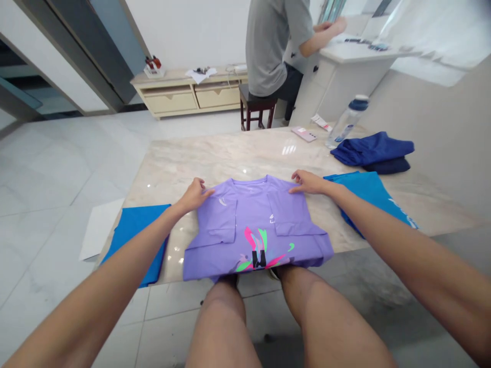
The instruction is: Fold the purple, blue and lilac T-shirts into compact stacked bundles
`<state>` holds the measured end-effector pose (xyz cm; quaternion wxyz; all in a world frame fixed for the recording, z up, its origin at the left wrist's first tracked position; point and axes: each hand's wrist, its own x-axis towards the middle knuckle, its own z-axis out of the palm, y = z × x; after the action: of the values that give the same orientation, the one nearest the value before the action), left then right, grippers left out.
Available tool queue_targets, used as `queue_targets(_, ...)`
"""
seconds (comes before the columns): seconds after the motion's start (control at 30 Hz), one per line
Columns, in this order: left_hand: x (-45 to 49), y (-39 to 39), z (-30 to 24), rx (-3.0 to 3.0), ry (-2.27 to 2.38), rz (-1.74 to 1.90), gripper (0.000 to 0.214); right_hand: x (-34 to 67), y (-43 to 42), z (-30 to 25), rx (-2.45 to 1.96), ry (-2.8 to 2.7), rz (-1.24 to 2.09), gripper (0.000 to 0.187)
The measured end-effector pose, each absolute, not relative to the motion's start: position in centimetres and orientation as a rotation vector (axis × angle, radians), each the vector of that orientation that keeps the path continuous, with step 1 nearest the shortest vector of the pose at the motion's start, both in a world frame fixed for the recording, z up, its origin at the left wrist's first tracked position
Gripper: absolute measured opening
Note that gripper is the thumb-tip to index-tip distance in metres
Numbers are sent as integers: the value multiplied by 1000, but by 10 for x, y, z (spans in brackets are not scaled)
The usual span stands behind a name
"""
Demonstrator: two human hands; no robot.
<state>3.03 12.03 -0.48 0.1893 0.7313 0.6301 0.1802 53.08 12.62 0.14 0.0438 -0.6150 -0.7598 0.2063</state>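
Observation:
A purple T-shirt (255,225) with a coloured print lies on the marble table (215,158), its sleeves folded in over the front. My left hand (195,195) pinches the shirt's far left shoulder corner. My right hand (309,182) pinches the far right shoulder corner. Both hands have fingers closed on the cloth at the collar end. The shirt's near hem hangs slightly over the table's front edge above my knees.
A blue garment (138,240) lies at the left edge, a light blue one (374,197) at the right. Folded dark blue clothes (372,151), a water bottle (347,122) and a pink phone (304,134) sit further back. A person in grey sits at a white counter (356,53).

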Motion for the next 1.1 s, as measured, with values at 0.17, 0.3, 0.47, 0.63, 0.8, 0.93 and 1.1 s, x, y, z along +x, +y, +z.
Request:
queue_targets(0.17, 34, 143, 7, 2033, 1610, 78, 63, 533, 158, -7, -1850, -2447, 793, 75)
queue_targets(0.3, 36, 139, 23, 2146, 1428, -109, 51, 516, 155, 4, -1693, -2637, 960, 52)
queue_targets(0.47, 40, 125, 30, 2194, 1292, -207, 43, 493, 137, 16, -1689, -2762, 948, 35)
queue_targets(0.63, 41, 121, 39, 2220, 1284, -199, 35, 489, 133, 35, -1690, -2786, 709, 26)
queue_targets(0.8, 46, 145, 47, 2277, 1461, -194, 31, 486, 160, 49, -1798, -2663, 290, 37)
queue_targets(0.93, 54, 184, 54, 2328, 1619, -221, 32, 478, 196, 51, -1880, -2468, 113, 30)
queue_targets(1.1, 61, 225, 75, 2383, 1870, 9, 31, 468, 230, 61, -1881, -2129, 26, 31)
